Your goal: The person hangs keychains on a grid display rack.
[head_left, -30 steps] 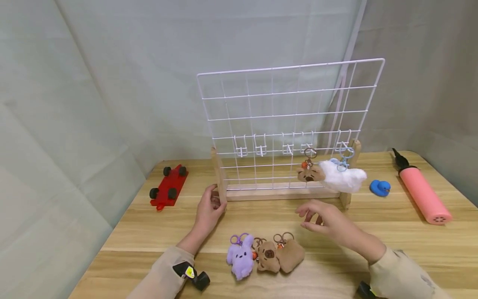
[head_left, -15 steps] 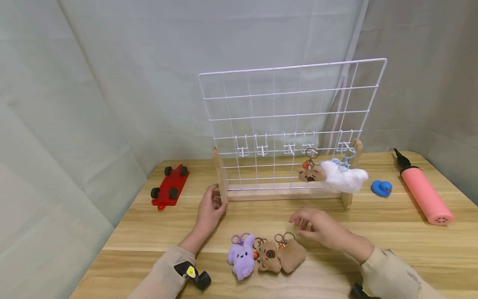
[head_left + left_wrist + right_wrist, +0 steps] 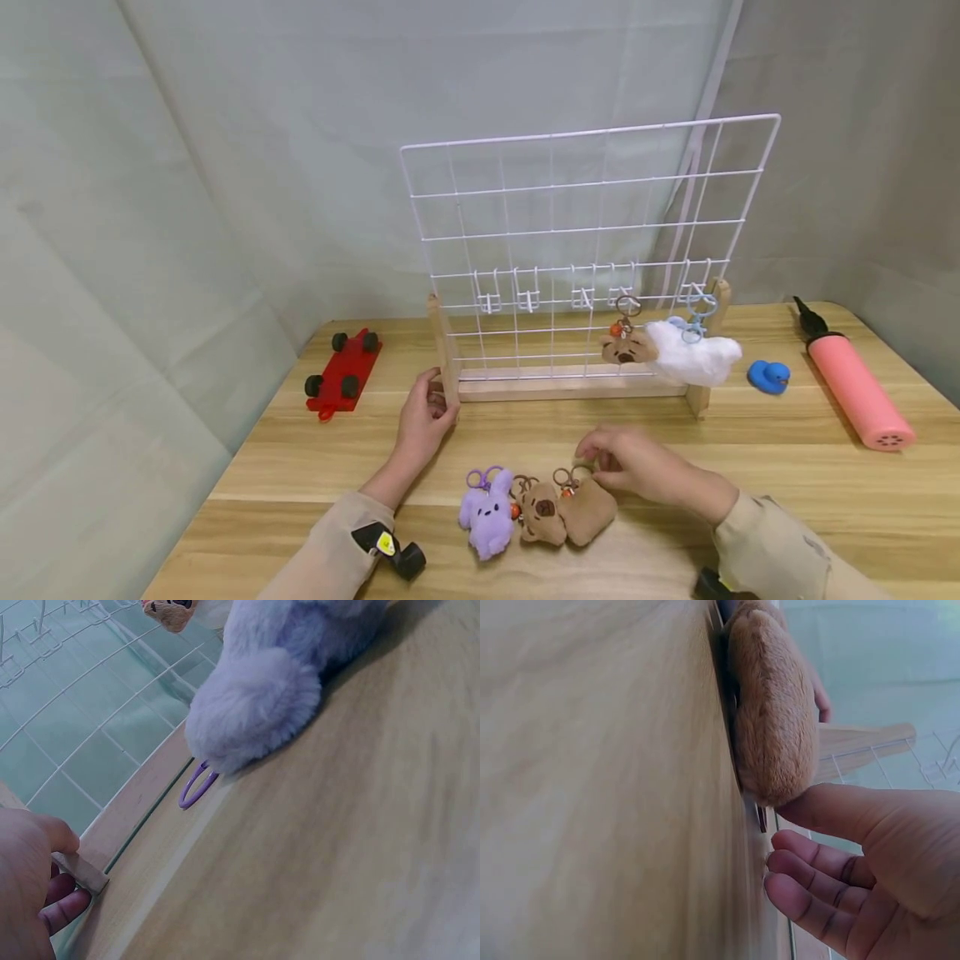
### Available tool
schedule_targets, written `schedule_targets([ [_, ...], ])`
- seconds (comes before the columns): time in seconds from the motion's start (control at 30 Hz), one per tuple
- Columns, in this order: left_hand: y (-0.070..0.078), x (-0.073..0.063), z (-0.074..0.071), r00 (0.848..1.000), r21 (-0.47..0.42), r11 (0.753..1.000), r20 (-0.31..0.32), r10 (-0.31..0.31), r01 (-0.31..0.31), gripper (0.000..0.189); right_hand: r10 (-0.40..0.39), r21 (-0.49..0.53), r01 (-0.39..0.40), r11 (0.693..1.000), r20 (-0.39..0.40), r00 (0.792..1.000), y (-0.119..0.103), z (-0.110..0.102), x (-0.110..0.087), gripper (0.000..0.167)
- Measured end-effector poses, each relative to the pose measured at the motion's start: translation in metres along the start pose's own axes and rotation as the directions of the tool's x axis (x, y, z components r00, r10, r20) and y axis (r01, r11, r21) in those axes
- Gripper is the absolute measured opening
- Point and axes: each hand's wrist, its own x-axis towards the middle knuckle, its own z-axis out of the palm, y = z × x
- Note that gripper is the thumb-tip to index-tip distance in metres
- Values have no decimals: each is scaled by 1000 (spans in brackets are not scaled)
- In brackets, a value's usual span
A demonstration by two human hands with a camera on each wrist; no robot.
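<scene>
In the head view my left hand [image 3: 422, 421] grips the foot of the wooden side post [image 3: 444, 350] at the left end of the white wire rack [image 3: 551, 229]. My right hand [image 3: 645, 467] hovers at the metal rings of a brown plush keychain [image 3: 590, 512] lying on the table. Thumb and fingers stand apart in the right wrist view, the thumb tip close to the plush [image 3: 776, 712]; whether it touches is unclear. Beside it lie a brown bear keychain [image 3: 543, 515] and a purple plush keychain [image 3: 487, 517]. Another bear keychain [image 3: 628, 347] and a white plush keychain [image 3: 693, 354] hang from the rack.
Several white hooks [image 3: 528, 298] sit in a row on the rack. A red toy car chassis [image 3: 347, 371] lies at the left of the wooden table [image 3: 300, 483]. At the right are a blue rubber duck [image 3: 768, 377] and a pink hand pump [image 3: 858, 387].
My right hand has come down and left, from in front of the rack to the rings of the rightmost brown keychain. The left hand has stayed on the post.
</scene>
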Motion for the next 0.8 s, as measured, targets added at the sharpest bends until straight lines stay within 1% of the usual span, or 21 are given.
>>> schedule_targets([
  [0.17,1,0,0,1000,6,1000,7,0,0,57,14,0,-14,1000,17,1000,-2,1,0,23],
  [0.4,2,0,0,1000,14,1000,10,3,-3,56,43,18,-44,999,34,998,-1,4,1,23],
  [0.63,2,0,0,1000,0,1000,10,-9,9,58,62,49,-64,997,36,997,-1,5,2,23],
  [0.8,2,0,-1,1000,9,1000,10,-13,13,58,71,66,-72,995,28,997,-1,5,2,25],
])
